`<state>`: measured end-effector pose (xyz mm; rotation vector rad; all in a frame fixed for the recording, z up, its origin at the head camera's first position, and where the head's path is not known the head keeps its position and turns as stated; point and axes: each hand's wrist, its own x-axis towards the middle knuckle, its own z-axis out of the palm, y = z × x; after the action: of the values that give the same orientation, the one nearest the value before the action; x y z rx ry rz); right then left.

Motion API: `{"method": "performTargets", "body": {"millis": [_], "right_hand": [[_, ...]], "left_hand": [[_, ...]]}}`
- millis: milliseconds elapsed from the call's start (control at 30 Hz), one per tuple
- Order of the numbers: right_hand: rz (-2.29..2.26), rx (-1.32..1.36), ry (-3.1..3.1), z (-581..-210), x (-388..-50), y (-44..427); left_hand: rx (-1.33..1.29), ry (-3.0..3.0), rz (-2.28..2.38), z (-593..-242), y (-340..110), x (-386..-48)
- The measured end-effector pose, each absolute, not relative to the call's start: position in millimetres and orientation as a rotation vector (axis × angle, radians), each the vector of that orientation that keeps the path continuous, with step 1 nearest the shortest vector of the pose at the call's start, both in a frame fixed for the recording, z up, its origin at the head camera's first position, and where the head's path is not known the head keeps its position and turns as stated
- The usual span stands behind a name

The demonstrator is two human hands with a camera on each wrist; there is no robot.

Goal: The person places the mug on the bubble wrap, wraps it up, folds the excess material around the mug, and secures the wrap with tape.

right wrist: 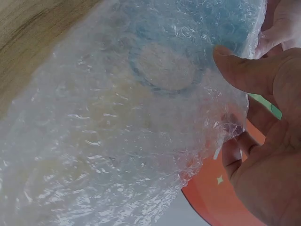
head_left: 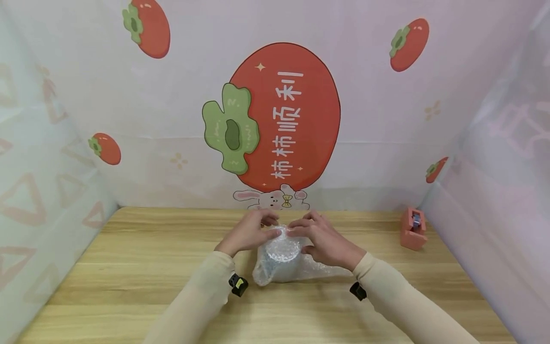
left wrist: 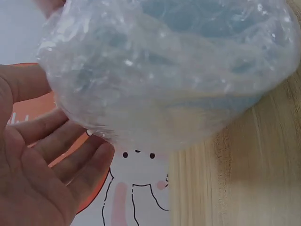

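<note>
A light-blue and white object in clear bubble wrap [head_left: 282, 260] stands on the table, a round outline showing through the wrap [right wrist: 167, 66]. At its upper left is the left hand [head_left: 251, 232], the thumb touching the wrap near the top. In the left wrist view that hand's [left wrist: 51, 155] fingers lie loosely extended by the wrap's edge [left wrist: 141, 84]. On the upper right, the right hand [head_left: 326, 241] grips the wrap, thumb on the near side and curled fingers at its edge; the right wrist view shows this hand [right wrist: 268, 113] too. What the wrap encloses is only blurrily visible.
A coral tape dispenser [head_left: 413, 234] stands at the table's back right. The wooden table [head_left: 150, 267] ends at a back wall sheet with persimmon drawings [head_left: 296, 114], and pale sheets rise on both sides. A loose flap of wrap [head_left: 324, 271] spreads right.
</note>
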<state>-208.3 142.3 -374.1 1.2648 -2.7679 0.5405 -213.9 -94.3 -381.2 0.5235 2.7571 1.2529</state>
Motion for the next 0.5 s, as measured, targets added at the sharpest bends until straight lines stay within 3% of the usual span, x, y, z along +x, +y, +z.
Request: {"method": "performTargets", "body": {"millis": [233, 500], "right_hand": [[0.61, 1.235, -2.723, -380, -208, 146], [0.644, 1.171, -2.647, -385, -205, 148]], "left_hand": [[0.593, 2.763, 1.274, -391, -91, -216], [0.488, 2.87, 1.292, -393, -81, -210]]}}
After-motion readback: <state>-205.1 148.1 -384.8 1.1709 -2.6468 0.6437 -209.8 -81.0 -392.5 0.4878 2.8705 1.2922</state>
